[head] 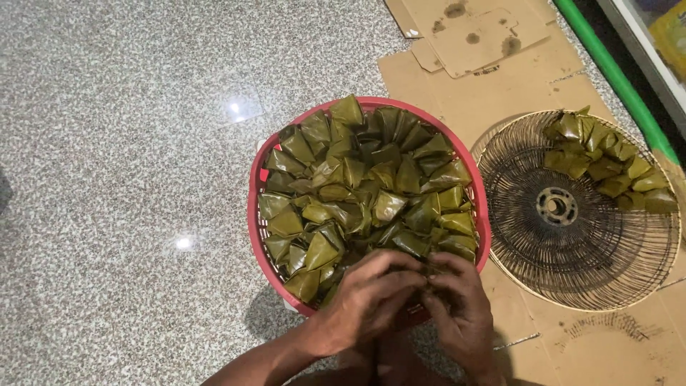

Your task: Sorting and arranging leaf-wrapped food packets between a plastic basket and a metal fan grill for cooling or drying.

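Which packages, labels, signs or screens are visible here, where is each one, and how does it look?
Leaf parcels: green, folded, filling the red basket at centre; both hands, left hand and right hand, work at one on the near rim.
More parcels: on the round wire fan guard, far right side.
Flattened cardboard: brown, stained, on the floor at the top.
Yellow package: top right corner, mostly cut off.
No signs or screens.

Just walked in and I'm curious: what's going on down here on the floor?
A person's left hand and right hand are pressed together over one leaf parcel at the near rim of a red basket that is packed with green leaf-wrapped parcels. Beside it, on flattened cardboard, lies a round wire fan guard with a smaller pile of parcels along its far edge.
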